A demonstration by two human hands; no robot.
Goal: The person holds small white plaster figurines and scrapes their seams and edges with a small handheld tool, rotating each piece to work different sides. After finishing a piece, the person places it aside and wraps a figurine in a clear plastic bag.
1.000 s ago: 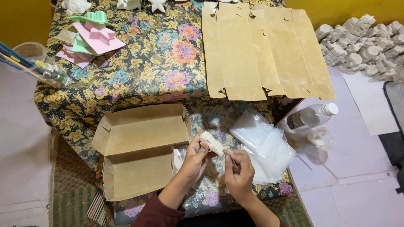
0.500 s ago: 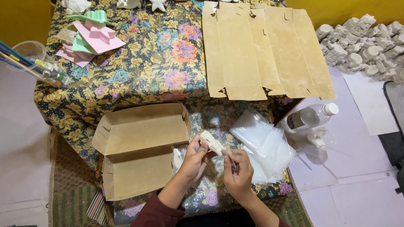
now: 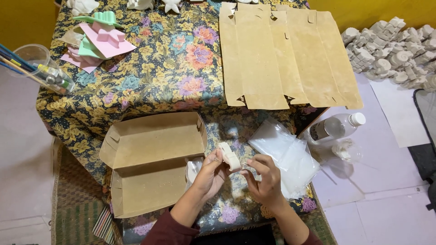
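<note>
The left hand (image 3: 212,172) pinches a small white moulded plaster piece (image 3: 229,157) between thumb and fingers, holding it raised above the floral-patterned cloth (image 3: 159,68) at the table's near edge. The right hand (image 3: 263,179) sits just beside the piece, its thumb and forefinger closed to a narrow pinch near the lower end; whether they grip anything cannot be told. A crumpled clear plastic wrap (image 3: 193,169) lies directly under the left hand. To the left, an open brown cardboard box (image 3: 152,161) lies with its lid folded back. To the right, a stack of clear plastic bags (image 3: 286,152) lies beside the right hand. Farther right, a clear plastic bottle with a white cap (image 3: 336,128) lies on its side. Beyond, flat unfolded brown cardboard blanks (image 3: 286,54) rest on the cloth.
</note>
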